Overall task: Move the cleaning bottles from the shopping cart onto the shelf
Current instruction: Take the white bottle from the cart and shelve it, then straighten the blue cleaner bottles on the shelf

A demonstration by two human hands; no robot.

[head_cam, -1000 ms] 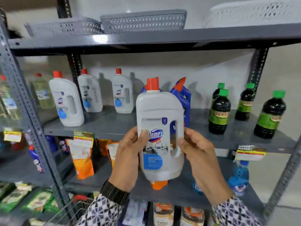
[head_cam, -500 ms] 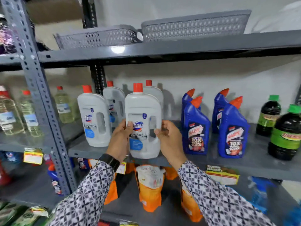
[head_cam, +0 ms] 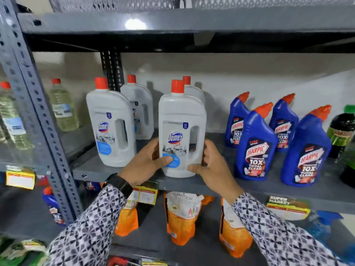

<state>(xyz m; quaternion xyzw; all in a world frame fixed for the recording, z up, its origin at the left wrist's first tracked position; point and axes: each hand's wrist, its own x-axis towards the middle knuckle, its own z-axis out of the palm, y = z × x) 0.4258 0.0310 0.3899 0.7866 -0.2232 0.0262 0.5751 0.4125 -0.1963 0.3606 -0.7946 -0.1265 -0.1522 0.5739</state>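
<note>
Both hands on one white Domex bottle [head_cam: 182, 131], red cap up, standing upright near the front edge of the grey shelf [head_cam: 92, 170]. Its base looks to rest on the shelf board, though contact cannot be confirmed. Left hand [head_cam: 147, 163] wraps the lower left side, thumb across the blue label; fingers [head_cam: 153, 145] closed around the bottle. Right hand [head_cam: 213, 166] clasps the lower right side below the handle cut-out, also gripping it.

Same shelf, left of the held bottle: a second Domex bottle [head_cam: 110, 125] near the front, a third [head_cam: 140, 110] behind it. A fourth [head_cam: 194, 93] stands directly behind the held one, mostly hidden. To the right, well apart from the hands: four blue Harpic bottles [head_cam: 255, 144] with orange spouts, in two staggered rows. Shelf below: orange refill pouches [head_cam: 181, 217]. Patterned sleeves; dark watch [head_cam: 120, 184] on left wrist.
</note>
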